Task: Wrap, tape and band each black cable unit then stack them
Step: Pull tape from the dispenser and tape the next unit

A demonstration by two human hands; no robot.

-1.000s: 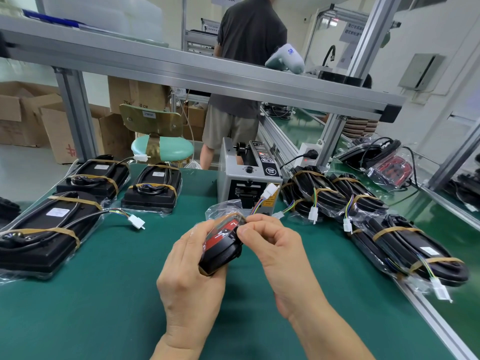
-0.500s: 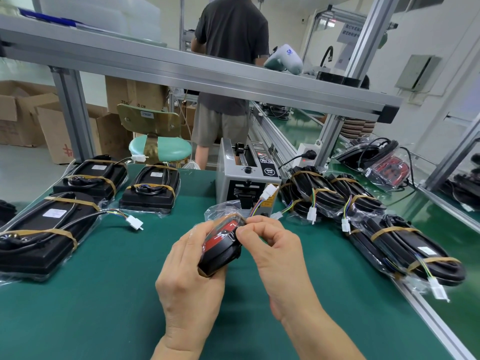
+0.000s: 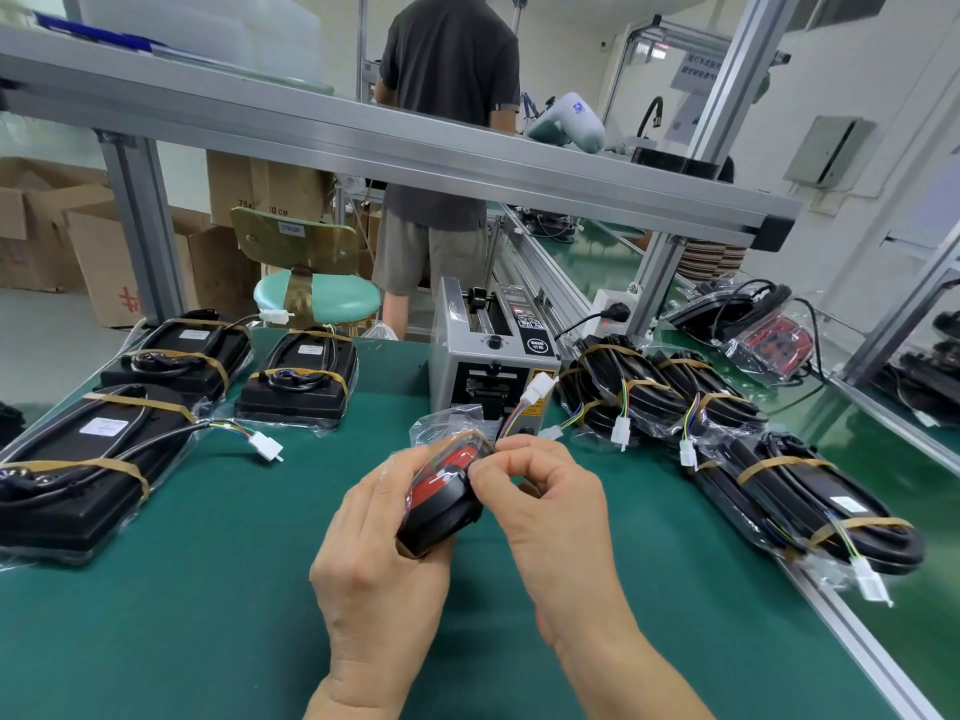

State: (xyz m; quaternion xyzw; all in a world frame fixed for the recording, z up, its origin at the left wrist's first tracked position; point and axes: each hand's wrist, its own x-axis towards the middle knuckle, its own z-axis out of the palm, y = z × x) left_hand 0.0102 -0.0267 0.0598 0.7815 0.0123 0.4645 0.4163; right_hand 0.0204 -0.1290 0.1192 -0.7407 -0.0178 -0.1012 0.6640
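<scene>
Little has moved over the last second: both hands stay in the same spot above the desk [image 3: 218,589], and only the person standing beyond the frame has shifted a little to the right.

From the head camera, the one view given, the left hand [image 3: 379,553] is wrapped around a black cable unit [image 3: 441,504] with a red face, holding it tilted up off the desk, probably so its upper end faces the other hand. The right hand [image 3: 540,504] has its thumb and forefinger pinched together at that upper end, on the clear plastic wrap [image 3: 441,426] or a strip of tape; which of the two cannot be told. The unit's coloured wires run up to a white plug [image 3: 538,388] that hangs free past the fingers, so it seems to be kept out of the wrapping. Just behind the hands stands a grey tape dispenser [image 3: 493,366], close enough to reach without putting the unit down.

On the left side of the desk lie finished units [image 3: 78,459], flat, bagged and held by tan bands, some stacked in twos. On the right is a row of bagged cable bundles [image 3: 805,491], also banded, their white plugs sticking out. The unit in hand shows no band yet, so the step looks like wrapping or taping, with banding and stacking to follow.
</scene>
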